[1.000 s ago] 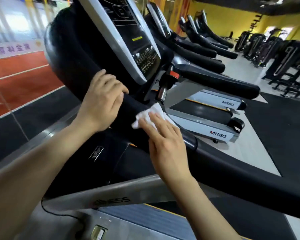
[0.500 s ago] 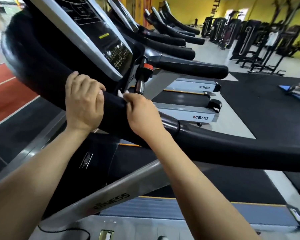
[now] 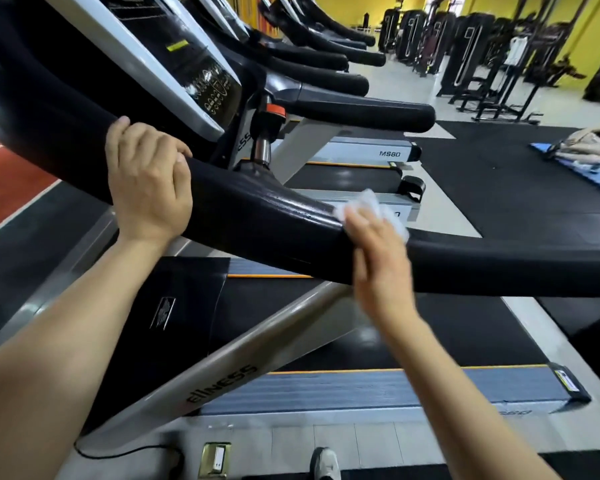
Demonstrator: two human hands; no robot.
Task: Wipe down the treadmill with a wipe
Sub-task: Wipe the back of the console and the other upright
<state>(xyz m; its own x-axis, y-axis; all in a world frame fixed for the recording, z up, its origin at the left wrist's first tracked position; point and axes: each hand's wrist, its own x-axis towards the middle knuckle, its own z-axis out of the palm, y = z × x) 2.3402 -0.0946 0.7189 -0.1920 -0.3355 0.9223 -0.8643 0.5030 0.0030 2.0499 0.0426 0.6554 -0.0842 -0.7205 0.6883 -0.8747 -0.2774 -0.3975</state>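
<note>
A black treadmill handrail point(image 3: 274, 230) runs from upper left to the right edge, below a slanted console point(image 3: 187, 60). My left hand point(image 3: 149, 188) grips the thick rail just under the console. My right hand point(image 3: 374, 251) presses a crumpled white wipe point(image 3: 371, 209) flat against the rail's top, further right, where the glossy part meets the matte grip. The wipe sticks out above my fingers. A grey upright point(image 3: 222, 372) slants below the rail.
More treadmills point(image 3: 361, 112) line up behind this one. Black floor mats point(image 3: 499, 188) and weight machines point(image 3: 465, 53) fill the right. A blue mat with a bag point(image 3: 582, 150) lies at the far right. A cable and floor socket point(image 3: 215, 459) sit by my shoe point(image 3: 324, 462).
My right hand slid the wipe rightward along the rail, away from my left hand. The left hand kept its grip. The view swung to the right.
</note>
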